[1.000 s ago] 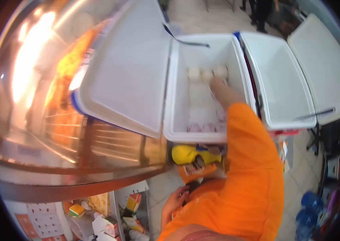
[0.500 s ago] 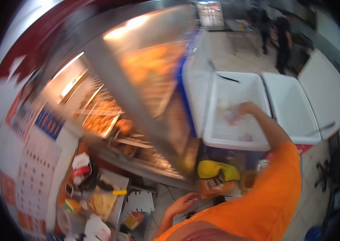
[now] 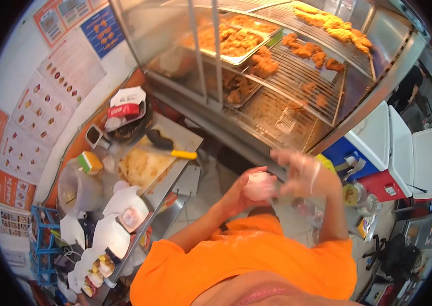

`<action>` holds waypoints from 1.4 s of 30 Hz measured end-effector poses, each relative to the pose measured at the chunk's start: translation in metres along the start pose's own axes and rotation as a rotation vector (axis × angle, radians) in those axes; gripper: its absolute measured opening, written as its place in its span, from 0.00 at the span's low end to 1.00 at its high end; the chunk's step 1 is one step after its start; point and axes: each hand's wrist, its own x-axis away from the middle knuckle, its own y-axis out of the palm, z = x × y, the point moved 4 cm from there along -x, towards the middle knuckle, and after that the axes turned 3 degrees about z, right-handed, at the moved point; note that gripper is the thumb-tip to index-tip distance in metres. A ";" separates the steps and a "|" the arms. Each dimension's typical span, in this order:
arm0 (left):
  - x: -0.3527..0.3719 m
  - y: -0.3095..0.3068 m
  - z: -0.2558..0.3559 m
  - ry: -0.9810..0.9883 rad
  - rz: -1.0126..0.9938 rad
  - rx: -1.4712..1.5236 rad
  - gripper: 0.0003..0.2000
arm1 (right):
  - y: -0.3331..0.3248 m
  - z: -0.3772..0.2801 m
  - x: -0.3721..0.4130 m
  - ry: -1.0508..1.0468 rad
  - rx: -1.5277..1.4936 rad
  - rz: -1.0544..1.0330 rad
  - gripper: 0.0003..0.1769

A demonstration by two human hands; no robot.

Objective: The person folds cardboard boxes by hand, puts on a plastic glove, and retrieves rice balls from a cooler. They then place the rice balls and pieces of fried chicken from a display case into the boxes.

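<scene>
My left hand (image 3: 241, 189) is wrapped round a small, round, white-and-pink bundle (image 3: 260, 186) in front of my chest. It looks like a wrapped ball of food, but its contents are hidden. Close to its right, my right hand (image 3: 305, 172) is raised and motion-blurred, fingers apart, with nothing clearly held. A similar round bundle (image 3: 132, 218) sits in an opened white takeaway box on the counter at left. Other open white boxes (image 3: 112, 235) stand nearby, and one nearer me (image 3: 95, 273) contains food.
A yellow-handled knife (image 3: 182, 154) lies on the stained cutting board (image 3: 139, 171). Ahead stands a heated display cabinet (image 3: 165, 97) with fried chicken (image 3: 323, 23) on racks. Blue (image 3: 346, 148) and red coolers (image 3: 379, 184) are at right. A blue basket (image 3: 45, 245) stands lower left.
My right hand has come out of the white-lined cooler and back beside my left. The pinkish-white bundle is now in my left hand, which was empty. The view has turned left.
</scene>
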 end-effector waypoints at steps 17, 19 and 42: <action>0.099 -0.173 0.069 0.395 0.732 0.151 0.33 | -0.158 -0.035 -0.481 -0.309 0.446 0.484 0.16; 0.095 -0.191 0.079 0.418 0.757 0.156 0.32 | -0.163 -0.033 -0.567 -0.445 0.580 0.311 0.18; 0.008 -0.219 0.184 0.581 0.942 0.218 0.24 | -0.137 0.051 -0.789 -0.098 0.719 -0.206 0.19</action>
